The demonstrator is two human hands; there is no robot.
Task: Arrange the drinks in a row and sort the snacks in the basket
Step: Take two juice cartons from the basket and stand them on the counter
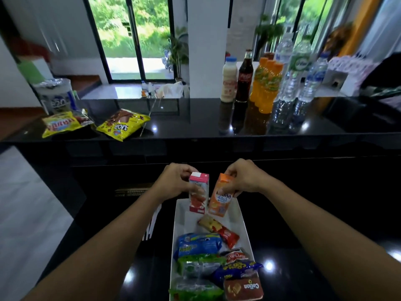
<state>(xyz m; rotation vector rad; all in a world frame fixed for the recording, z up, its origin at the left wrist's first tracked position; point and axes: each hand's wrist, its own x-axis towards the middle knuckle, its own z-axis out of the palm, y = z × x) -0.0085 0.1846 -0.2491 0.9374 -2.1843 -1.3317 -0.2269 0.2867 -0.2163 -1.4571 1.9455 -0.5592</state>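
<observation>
**A:** Closest to us, the white basket (246, 233) sits on the glossy black tabletop (303, 268). Its near end is packed with snacks. A brown Collon packet (243, 288) lies at the front right, with a blue-and-yellow bag (238, 269) just behind it.

**B:** We've got green packets (199, 266) on the left and a blue packet (198, 245) beyond them. A red cracker packet (220, 232) lies slanted mid-basket.

**A:** Now the far end of the basket. Our left grip (175, 181) is curled round the top of a pink carton (198, 194). Our right grip (240, 178) pinches the top of an orange carton (222, 196).

**B:** Both cartons are side by side and just apart, the orange one leaning a little. Their bases are over the basket's far end, though we can't tell if they rest on its floor.

**A:** Moving out to the farther tabletop (195, 124), two yellow snack bags (123, 123) lie flat on the left.

**B:** And the drinks stand at the right: a white milk bottle (229, 80), then a cola bottle (244, 77) just beside it. Next come orange juice bottles (265, 83) bunched together, then clear water bottles (291, 83).
</observation>
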